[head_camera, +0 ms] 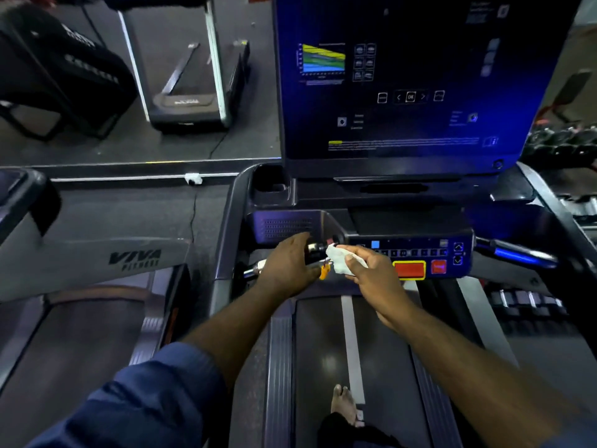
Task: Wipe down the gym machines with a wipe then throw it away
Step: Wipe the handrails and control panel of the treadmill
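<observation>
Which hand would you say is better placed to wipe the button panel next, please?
The right hand: it pinches the wipe right beside the left end of the button panel, while the left hand lies bare on the handlebar.

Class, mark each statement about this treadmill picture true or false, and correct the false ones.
1. The right hand holds the white wipe. True.
2. The wipe lies on the treadmill belt. False: it is up by the control panel.
3. The left hand grips the handlebar. True.
4. The large button is green. False: it is red with a yellow rim.
5. The console screen shows a coloured graph. True.
</observation>
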{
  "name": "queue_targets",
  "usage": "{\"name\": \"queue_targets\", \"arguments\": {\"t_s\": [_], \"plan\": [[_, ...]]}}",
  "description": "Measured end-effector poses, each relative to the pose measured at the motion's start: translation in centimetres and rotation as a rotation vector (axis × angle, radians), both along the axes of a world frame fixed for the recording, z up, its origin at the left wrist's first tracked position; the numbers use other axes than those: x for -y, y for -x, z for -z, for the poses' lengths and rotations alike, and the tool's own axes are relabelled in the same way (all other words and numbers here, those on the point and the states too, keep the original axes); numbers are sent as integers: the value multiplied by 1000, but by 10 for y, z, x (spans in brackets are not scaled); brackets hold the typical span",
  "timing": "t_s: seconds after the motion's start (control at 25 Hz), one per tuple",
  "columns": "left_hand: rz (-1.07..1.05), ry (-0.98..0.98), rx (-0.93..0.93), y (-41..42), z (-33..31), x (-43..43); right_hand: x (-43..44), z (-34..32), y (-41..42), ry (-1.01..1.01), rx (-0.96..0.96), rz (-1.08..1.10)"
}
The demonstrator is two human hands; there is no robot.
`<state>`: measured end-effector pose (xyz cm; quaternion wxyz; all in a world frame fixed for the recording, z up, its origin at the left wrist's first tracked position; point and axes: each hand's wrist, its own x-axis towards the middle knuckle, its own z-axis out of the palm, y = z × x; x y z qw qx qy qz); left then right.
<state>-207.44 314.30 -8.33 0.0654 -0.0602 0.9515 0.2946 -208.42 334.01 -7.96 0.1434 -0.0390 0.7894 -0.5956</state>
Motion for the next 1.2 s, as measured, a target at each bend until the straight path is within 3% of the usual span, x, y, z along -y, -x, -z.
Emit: {"name": "queue_targets", "arguments": {"t_s": [0.12,0.28,0.4,0.56,0.8,1.0,1.08,1.2], "plan": [[-5,36,106,29,1,-5,-1,-5,32,-10,-89,-35],[29,53,244,48,5,-1,3,-20,75,-197,-322,-117],[66,-26,266,56,15,8,2,-14,107,-441,-460,-205],[61,-157,275,70,16,9,3,8,109,-820,-410,-455],[150,-279,152,102,26,-3,5,12,113,-972,-390,-512],[114,-111,-136,114,16,-19,-11,4,87,-922,-417,-483],[169,-85,-266,121,8,-34,-34,5,74,-932,-479,-479],[315,-101,-320,131,10,-54,-63,12,81,-977,-535,-412]]}}
